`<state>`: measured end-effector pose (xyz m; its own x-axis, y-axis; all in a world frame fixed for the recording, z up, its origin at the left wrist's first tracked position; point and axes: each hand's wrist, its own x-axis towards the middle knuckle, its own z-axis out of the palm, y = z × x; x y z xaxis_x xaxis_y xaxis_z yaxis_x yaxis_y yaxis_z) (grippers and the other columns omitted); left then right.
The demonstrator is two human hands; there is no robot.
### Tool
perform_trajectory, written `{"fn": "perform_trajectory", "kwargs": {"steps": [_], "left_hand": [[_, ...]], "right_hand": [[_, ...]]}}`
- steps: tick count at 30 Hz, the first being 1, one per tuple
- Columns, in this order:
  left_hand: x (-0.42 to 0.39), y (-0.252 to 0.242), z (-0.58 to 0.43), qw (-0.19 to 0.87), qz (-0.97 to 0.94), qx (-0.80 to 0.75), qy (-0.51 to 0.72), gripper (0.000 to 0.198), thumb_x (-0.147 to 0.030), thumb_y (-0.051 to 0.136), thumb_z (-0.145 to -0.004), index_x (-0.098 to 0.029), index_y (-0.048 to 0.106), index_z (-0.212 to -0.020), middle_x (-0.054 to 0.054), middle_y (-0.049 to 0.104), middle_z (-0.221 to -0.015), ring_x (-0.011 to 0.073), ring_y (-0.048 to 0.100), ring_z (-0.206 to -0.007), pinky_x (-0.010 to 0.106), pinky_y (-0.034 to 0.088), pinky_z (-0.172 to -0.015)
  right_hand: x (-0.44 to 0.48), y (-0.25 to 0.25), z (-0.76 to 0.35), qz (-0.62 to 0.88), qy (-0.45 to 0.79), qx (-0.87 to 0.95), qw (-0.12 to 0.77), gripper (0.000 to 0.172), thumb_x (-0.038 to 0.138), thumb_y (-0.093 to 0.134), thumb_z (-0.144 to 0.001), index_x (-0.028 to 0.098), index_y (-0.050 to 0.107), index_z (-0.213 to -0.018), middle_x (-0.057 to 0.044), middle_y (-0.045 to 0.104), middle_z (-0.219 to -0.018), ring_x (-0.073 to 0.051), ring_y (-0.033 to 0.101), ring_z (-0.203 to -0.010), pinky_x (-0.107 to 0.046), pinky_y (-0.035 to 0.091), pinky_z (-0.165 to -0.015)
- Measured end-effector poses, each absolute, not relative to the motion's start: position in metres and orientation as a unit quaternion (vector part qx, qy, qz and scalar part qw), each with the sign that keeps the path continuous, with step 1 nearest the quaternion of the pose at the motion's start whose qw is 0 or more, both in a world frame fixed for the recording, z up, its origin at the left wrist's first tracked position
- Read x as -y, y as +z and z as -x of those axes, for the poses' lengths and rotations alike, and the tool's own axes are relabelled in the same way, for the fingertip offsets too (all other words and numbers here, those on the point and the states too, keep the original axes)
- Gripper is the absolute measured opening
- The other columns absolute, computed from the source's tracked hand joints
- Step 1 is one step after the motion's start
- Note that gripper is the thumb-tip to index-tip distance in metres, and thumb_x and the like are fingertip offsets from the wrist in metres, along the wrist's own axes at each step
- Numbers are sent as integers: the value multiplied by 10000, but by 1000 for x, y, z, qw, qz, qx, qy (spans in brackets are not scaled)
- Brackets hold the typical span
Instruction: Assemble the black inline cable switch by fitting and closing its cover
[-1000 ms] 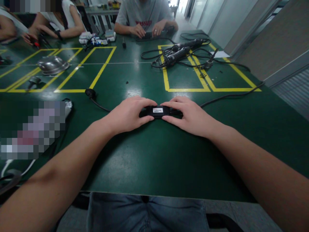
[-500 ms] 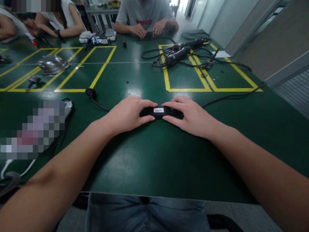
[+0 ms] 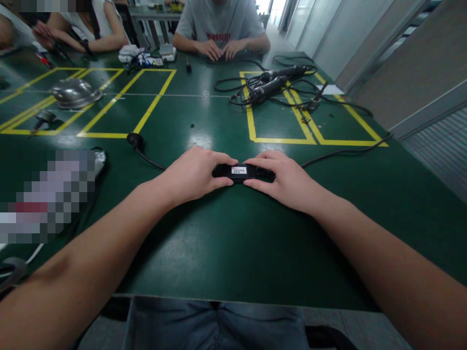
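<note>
A small black box with a white label (image 3: 239, 171) lies on the green table in front of me. My left hand (image 3: 195, 171) pinches its left end between thumb and fingers. From the right, my right hand (image 3: 282, 177) grips the other end in the same way. Left of the left hand, a black cable (image 3: 151, 159) runs out to a round black plug (image 3: 134, 141). Another stretch of dark cable (image 3: 339, 152) leads away beyond the right hand. Where the cables meet the box is partly hidden by my fingers.
Two black electric screwdrivers (image 3: 268, 90) lie in tangled cords at the back right, by yellow tape outlines. A metal bowl (image 3: 76, 93) sits at the back left. A blurred-out long object (image 3: 54, 194) lies near my left arm. Across the table, a person in grey (image 3: 221, 26) handles something dark.
Both hands keep their hold on the black box, which has hardly moved. The view has shifted slightly. Across the table, the person's hands have come closer together.
</note>
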<state>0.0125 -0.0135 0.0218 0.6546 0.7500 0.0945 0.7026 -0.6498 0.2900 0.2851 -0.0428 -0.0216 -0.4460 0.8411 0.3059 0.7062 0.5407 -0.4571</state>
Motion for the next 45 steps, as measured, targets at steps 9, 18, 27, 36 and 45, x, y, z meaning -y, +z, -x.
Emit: {"fn": "perform_trajectory", "kwargs": {"steps": [9,18,27,36,45], "left_hand": [[16,20,-11,144,-903,-386,119,420,-401,810,-1034,-239,837,-1422,112,890,-1327,343,852,-1196,452,620,-1089],[10,8,-9,261,-817,-454,242,346,-354,764,-1026,-218,637,-1318,105,857,-1226,280,825,-1109,436,637,-993],[11,7,-12,83,-872,-450,172,219,-337,595,-1091,-193,750,-1145,154,780,-1221,349,702,-1174,529,583,-1065],[22,22,-12,96,-913,-386,86,107,-292,644,-1051,-214,717,-1050,64,761,-914,250,682,-790,372,479,-764],[15,17,-11,144,-902,-388,127,168,-327,615,-1089,-216,718,-1016,73,773,-984,245,697,-862,366,507,-818]], "right_hand": [[45,-22,-282,456,126,841,260,370,465,770,-1035,268,823,-1344,-132,790,-1193,-371,727,-1118,-559,604,-1024],[45,-17,-286,484,196,790,320,155,329,562,-1075,263,635,-1194,-62,769,-992,-276,713,-894,-418,577,-836],[47,-8,-283,467,175,823,270,15,268,658,-983,263,669,-975,-61,767,-929,-265,676,-818,-411,542,-786],[46,-9,-283,464,185,827,257,87,303,685,-1027,265,645,-959,-41,764,-911,-238,668,-786,-376,509,-754],[47,-9,-283,470,170,824,269,118,329,651,-1050,263,684,-958,-56,782,-926,-256,692,-815,-386,523,-768]]}}
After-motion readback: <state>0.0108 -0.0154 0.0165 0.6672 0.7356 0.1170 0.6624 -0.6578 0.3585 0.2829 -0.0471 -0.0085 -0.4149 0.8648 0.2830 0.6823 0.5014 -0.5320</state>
